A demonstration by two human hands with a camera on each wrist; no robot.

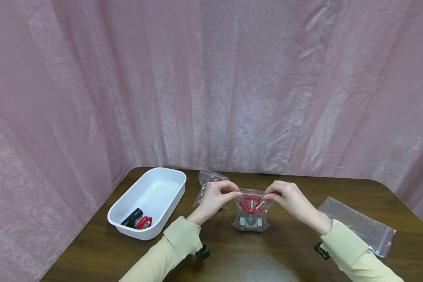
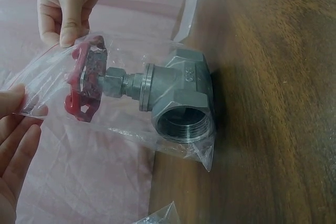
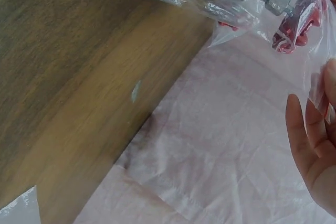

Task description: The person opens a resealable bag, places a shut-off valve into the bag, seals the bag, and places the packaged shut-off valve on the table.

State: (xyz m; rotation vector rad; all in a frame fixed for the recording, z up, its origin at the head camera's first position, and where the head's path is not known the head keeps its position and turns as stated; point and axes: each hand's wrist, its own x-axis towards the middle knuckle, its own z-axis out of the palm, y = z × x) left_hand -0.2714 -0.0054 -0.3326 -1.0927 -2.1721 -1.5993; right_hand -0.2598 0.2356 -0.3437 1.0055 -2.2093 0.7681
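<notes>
A metal gate valve (image 2: pixel 173 90) with a red handwheel (image 1: pixel 251 205) stands upright on the table inside a clear zip bag (image 1: pixel 238 223). My left hand (image 1: pixel 216 197) pinches the left end of the bag's top edge between thumb and fingers. At the right end of the same edge, my right hand (image 1: pixel 291 201) pinches the plastic. A red line runs along the bag's mouth between the two hands. In the left wrist view the valve's threaded opening faces the camera through the film. Whether the zip is closed cannot be seen.
A white tray (image 1: pixel 177 196) on the left holds a black-handled part (image 1: pixel 133 217) and a red-knobbed part (image 1: pixel 144 223). Behind my left hand lies another bag (image 1: pixel 205 177) with a red wheel inside. A flat clear zip bag (image 1: pixel 359 223) lies at the right. Pink curtain (image 1: pixel 211 86) hangs behind the table.
</notes>
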